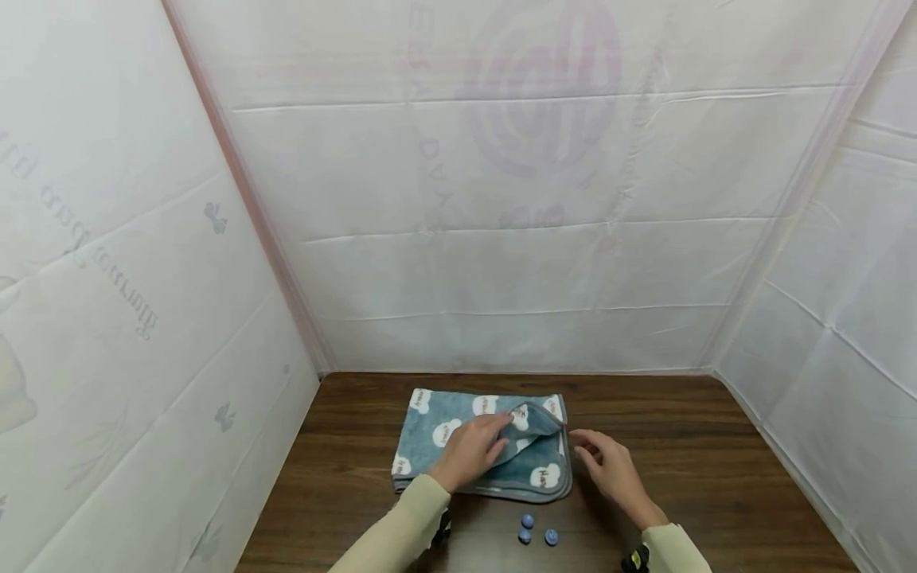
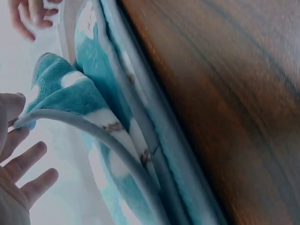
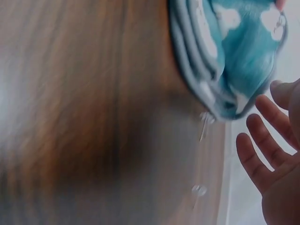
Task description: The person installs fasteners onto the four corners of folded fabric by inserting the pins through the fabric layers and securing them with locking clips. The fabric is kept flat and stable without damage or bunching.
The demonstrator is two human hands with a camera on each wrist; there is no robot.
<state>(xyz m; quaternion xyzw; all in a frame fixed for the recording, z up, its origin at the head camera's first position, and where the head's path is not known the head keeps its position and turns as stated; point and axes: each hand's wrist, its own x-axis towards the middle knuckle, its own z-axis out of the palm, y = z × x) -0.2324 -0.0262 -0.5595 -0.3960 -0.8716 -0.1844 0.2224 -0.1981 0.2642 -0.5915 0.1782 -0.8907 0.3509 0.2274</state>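
A folded teal blanket (image 1: 430,442) with white cloud patches and grey edging lies on the wooden table. My left hand (image 1: 469,450) pinches the grey edge of its top layer between thumb and forefinger, as the left wrist view shows. That layer is lifted and folded back, baring the layer (image 1: 526,473) beneath. Just off the blanket's right side is my right hand (image 1: 609,469), its fingers loosely bent and nothing in them. In the right wrist view, its fingertips (image 3: 262,101) come close to the blanket's rounded corner (image 3: 225,110).
Three small round blue pieces (image 1: 551,537) sit on the table in front of the blanket. Two small clear-headed things (image 3: 199,191) show near the table's edge in the right wrist view. White sheet walls (image 1: 501,270) enclose the wooden table (image 1: 688,430) at the back and sides.
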